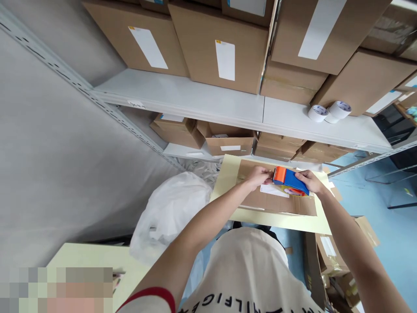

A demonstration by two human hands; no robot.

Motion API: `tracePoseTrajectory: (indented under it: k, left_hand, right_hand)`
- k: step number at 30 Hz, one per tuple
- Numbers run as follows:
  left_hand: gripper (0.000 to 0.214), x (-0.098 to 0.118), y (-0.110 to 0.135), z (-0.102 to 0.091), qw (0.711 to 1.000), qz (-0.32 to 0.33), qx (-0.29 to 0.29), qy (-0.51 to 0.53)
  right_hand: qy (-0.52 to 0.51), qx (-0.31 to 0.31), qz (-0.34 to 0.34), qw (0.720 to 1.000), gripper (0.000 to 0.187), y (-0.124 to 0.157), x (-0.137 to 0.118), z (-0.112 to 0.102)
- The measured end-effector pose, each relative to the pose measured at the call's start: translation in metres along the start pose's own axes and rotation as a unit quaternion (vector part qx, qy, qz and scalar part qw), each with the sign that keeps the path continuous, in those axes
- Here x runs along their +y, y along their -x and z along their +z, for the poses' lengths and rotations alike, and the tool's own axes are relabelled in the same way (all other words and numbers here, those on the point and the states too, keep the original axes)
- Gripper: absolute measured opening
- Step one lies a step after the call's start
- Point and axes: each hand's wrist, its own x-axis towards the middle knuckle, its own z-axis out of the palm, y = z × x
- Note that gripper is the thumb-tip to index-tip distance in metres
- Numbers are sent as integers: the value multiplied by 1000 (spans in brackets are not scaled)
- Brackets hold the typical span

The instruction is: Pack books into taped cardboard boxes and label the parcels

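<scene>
A tape dispenser (289, 180), blue and orange with a roll of tape in it, is gripped at its rear by my right hand (310, 180). Its toothed front edge points left, towards my left hand (258, 177). The fingers of that hand are pinched together right at the dispenser's front; what lies between them is too small to make out. Below both hands a flat cardboard box (276, 204) lies on the pale yellow table (230, 174). A white label (274, 190) shows on its top, partly covered by the dispenser.
Beyond the table stands a grey shelf (195, 98) stacked with cardboard boxes (218, 48). White tape rolls (325, 113) sit on its right part. A white plastic bag (176, 200) bulges at the table's left. Opened cartons (330, 252) lie on the floor at right.
</scene>
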Motion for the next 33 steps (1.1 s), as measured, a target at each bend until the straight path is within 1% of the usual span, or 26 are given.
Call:
tracePoseTrajectory:
  k: [2,4,6,9,11,13,14,16,21,24,26,27,29,31,33]
  left_hand:
    - [20,5,2,-2,999,5,30,-18]
    - [17,13,8,-14,997,13,63,-40]
    - [18,19,18,-39,993,25,102,-52]
    - [24,21,38,-90,984,40,167,-50]
    - [27,13,50,-119,979,28,196,-57]
    - [29,1,55,-136,975,15,211,-73]
    - [29,-6,54,-139,973,12,216,-81]
    - [29,-19,47,-140,970,10,222,-97]
    - [24,-41,32,-133,960,13,236,-151]
    - [17,-52,32,-130,945,39,257,-200]
    - [16,-61,31,-128,923,63,282,-256]
    - [22,-66,30,-127,910,71,293,-283]
    - [41,-79,25,-127,896,74,303,-316]
    - [59,-91,19,-128,903,63,293,-308]
    - [68,-101,16,-131,913,52,279,-294]
  right_hand:
    - [28,-5,0,1000,75,-1,-5,-1]
    - [61,-10,-1,998,74,-1,-10,-5]
    - [94,-10,2,996,73,1,-12,-12]
    - [138,-11,17,990,71,6,-9,-24]
    - [162,-28,20,986,67,9,-6,-28]
    - [184,-40,13,982,64,9,-5,-26]
    - [192,-41,10,980,63,9,-6,-24]
    - [205,-37,7,978,63,8,-8,-20]
    - [226,-31,-4,974,64,9,-12,-15]
    - [231,-28,-2,973,64,10,-10,-14]
    - [234,-22,0,972,65,10,-9,-14]
    - [236,-19,0,972,65,10,-8,-13]
    - [236,-13,0,972,66,11,-8,-13]
    - [233,-15,0,972,66,12,-9,-12]
    - [229,-20,-3,973,66,13,-10,-11]
